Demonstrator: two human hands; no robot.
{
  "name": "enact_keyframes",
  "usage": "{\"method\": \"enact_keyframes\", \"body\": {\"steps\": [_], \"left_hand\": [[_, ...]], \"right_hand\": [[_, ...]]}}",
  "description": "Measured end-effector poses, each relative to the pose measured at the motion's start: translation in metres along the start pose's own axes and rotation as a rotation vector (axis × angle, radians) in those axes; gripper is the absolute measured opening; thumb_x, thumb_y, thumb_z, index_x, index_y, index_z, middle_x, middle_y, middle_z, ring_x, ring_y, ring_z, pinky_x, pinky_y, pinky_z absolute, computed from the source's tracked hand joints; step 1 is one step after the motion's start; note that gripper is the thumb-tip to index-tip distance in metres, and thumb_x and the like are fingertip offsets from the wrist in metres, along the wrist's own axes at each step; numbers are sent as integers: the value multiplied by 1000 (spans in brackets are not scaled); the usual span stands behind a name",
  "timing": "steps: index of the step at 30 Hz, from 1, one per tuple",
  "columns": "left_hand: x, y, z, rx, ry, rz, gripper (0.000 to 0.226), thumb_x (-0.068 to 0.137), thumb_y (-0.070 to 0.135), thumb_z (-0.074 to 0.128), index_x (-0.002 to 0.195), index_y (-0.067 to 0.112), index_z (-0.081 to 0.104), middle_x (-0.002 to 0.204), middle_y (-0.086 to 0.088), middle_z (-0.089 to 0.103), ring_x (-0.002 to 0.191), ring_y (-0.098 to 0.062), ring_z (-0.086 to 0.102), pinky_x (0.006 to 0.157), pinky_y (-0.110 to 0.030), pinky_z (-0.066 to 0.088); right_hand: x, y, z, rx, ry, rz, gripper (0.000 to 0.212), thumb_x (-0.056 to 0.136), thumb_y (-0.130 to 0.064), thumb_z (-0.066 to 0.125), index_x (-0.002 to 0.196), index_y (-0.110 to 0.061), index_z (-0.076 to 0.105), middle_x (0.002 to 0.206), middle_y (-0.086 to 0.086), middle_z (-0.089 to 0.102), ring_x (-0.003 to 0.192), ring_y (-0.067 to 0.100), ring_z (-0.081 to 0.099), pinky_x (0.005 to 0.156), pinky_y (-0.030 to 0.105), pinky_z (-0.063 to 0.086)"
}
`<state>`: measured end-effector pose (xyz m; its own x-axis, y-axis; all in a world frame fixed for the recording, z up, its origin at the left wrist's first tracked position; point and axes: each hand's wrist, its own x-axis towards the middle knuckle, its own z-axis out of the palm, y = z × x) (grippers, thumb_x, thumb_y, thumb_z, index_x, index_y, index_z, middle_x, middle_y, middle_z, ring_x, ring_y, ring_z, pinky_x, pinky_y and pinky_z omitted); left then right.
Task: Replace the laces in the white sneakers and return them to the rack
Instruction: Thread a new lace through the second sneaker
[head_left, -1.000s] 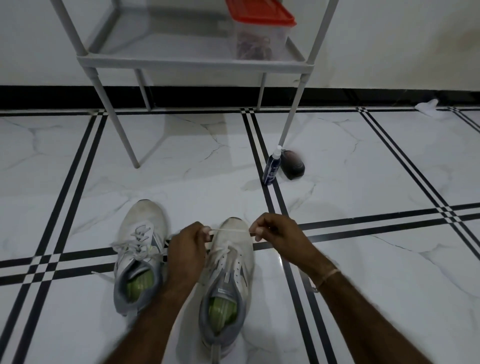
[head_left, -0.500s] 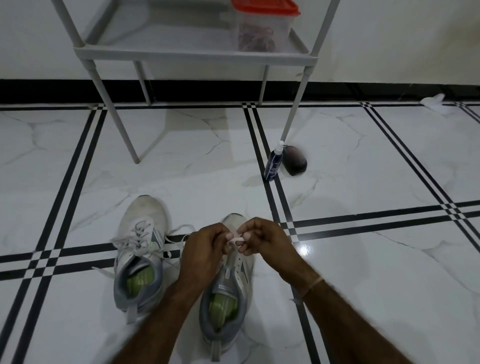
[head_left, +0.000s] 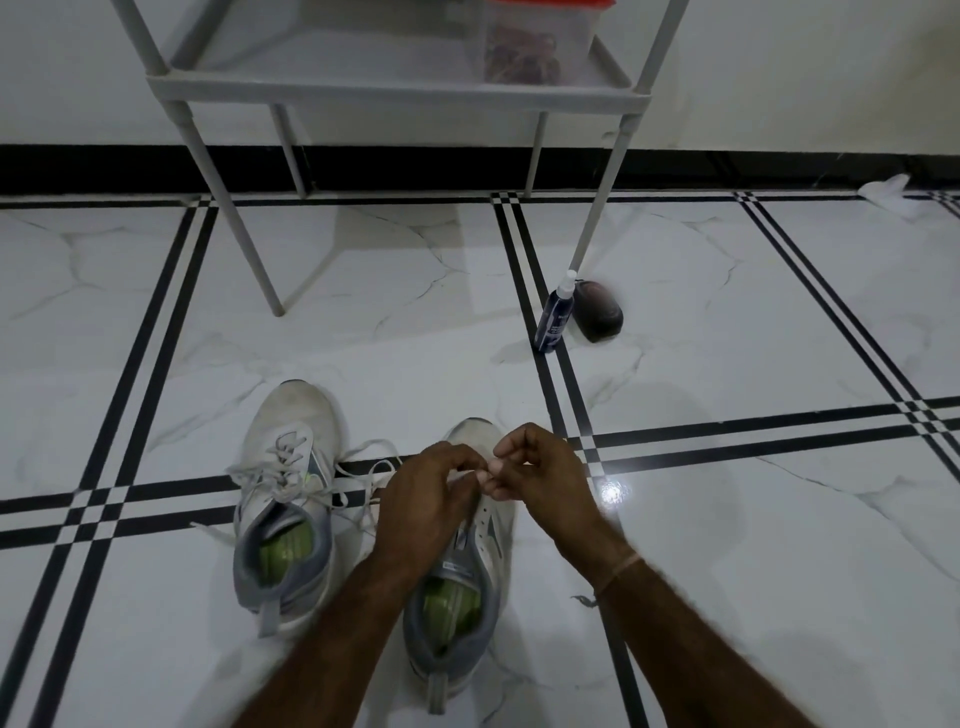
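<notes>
Two white sneakers with grey collars and green insoles stand side by side on the tiled floor, toes pointing away from me. The left sneaker (head_left: 283, 499) has loose white laces (head_left: 363, 467) trailing to its right. Both hands meet over the front of the right sneaker (head_left: 457, 597). My left hand (head_left: 423, 499) and my right hand (head_left: 540, 478) each pinch a bit of white lace between curled fingertips, almost touching each other. The lace itself is mostly hidden by the fingers. The grey rack (head_left: 395, 83) stands ahead by the wall.
A clear box with a red lid (head_left: 535, 47) sits on the rack's shelf. A dark blue spray bottle (head_left: 555, 312) and a dark brush (head_left: 600, 317) stand by the rack's front right leg. A white crumpled cloth (head_left: 891, 189) lies at the far right near the wall.
My hands held a lace stretched taut between them a second ago. They have come together over the right sneaker's front and now work close, fingertip to fingertip.
</notes>
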<state>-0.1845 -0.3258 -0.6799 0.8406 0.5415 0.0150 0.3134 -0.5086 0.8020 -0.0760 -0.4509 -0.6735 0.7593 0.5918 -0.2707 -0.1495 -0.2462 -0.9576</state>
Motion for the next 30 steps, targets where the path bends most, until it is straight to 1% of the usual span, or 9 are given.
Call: {"method": "enact_keyframes", "body": {"steps": [5,8,12,15,19,23,25,27,30], "left_hand": [[1,-3,-1,31,1,14,14,85,41,66,77,31,69,72,15,67,74,-2,62,66,-33,50],[3,-12,3,-23,69,-63,8,89,31,69,83,30,73,78,16,69,76,1,63,67,-28,49],[6,-26,7,-142,92,-181,9,87,33,68,83,27,74,81,14,71,78,-2,65,69,-27,49],[2,-24,12,-86,47,-178,13,84,38,66,84,26,73,87,11,69,83,-4,62,75,-30,49],[-2,-19,12,57,-38,-139,23,80,44,55,83,29,72,90,11,63,86,-8,59,77,-33,48],[-3,-23,14,144,-40,-142,12,86,39,60,82,31,69,90,12,60,88,-9,60,75,-31,46],[-6,-26,16,150,-52,-164,8,88,36,65,83,31,70,90,13,57,89,-9,61,72,-29,44],[-10,-27,16,151,-69,-165,7,87,36,67,84,31,70,89,16,54,90,-9,61,70,-27,40],[-14,-25,15,145,-52,-145,5,86,35,69,87,32,72,90,17,54,91,-8,61,71,-26,39]], "right_hand": [[1,2,6,11,16,6,8,92,-2,70,96,-5,63,74,4,67,74,23,75,68,38,63],[1,6,6,-55,92,26,7,96,-14,67,101,-13,63,91,6,72,81,24,75,75,39,62],[-13,17,18,-664,-55,104,63,76,-43,83,126,-20,52,117,-3,49,106,16,55,85,27,52],[-17,22,35,-889,-13,91,80,71,-59,82,129,-16,46,120,3,47,106,20,55,86,33,55],[-15,16,42,-1012,36,35,48,92,-47,66,122,-12,53,119,8,61,101,22,63,84,33,56],[-21,21,47,-1127,-46,-24,44,92,-41,68,122,-12,54,119,9,62,103,24,65,88,33,55],[-22,23,43,-1098,-39,-64,31,95,-31,67,118,-11,59,116,8,66,101,22,65,85,27,51],[-17,24,30,-1008,-24,-41,20,94,-23,68,109,-9,68,108,6,70,98,19,66,84,22,49],[-12,29,5,-610,-19,126,9,86,-9,76,94,-13,79,93,-1,76,88,12,71,89,31,59]]}}
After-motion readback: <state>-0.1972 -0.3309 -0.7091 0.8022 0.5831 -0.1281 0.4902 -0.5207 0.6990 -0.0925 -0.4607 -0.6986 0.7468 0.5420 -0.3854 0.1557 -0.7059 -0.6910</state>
